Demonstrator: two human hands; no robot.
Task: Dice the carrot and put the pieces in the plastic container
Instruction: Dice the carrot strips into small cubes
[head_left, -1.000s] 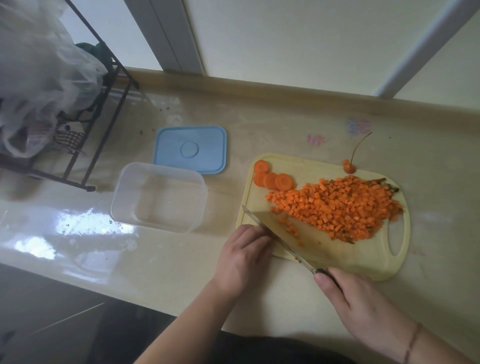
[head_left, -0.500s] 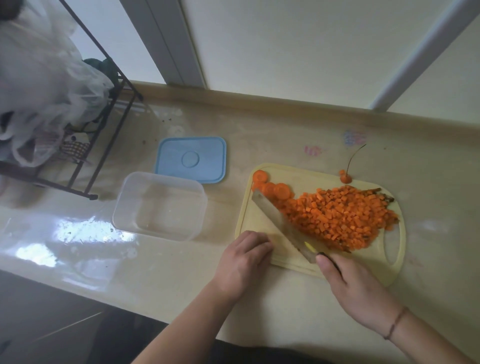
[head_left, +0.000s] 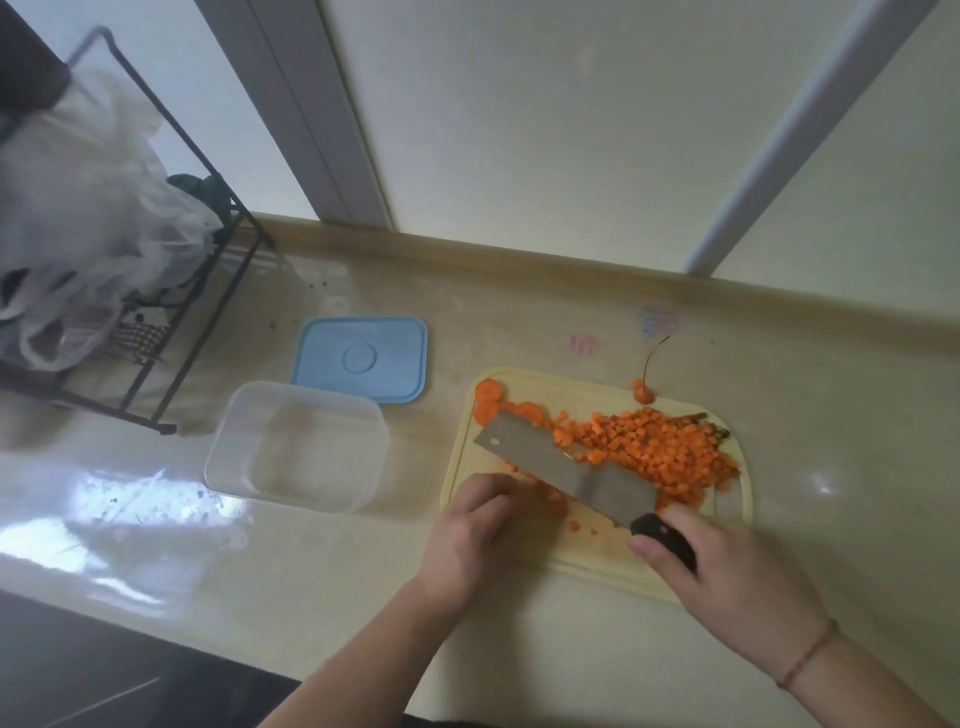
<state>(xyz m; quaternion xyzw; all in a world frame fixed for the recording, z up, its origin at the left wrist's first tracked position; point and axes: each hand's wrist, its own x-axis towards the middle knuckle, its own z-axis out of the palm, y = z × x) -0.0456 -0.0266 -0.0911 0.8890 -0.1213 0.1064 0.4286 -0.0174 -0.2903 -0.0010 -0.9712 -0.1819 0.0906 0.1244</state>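
Most of the carrot lies diced (head_left: 654, 457) on the cutting board (head_left: 597, 564) — a few rounds (head_left: 488, 400) remain uncut. Plastic container (head_left: 296, 447) empty. Right hand (head_left: 727, 571) grips the knife (head_left: 566, 467); left hand (head_left: 478, 540) rests curled on the board, holding nothing I can see.

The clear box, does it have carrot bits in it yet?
No, the clear plastic container holds no carrot; the diced carrot lies on the cutting board.

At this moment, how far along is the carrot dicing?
Mostly diced: a big pile of carrot cubes sits on the cutting board. In hand: the right hand holds the knife flat against the pile, the left hand beside it. Left: a few round slices are uncut, and the container holds nothing.
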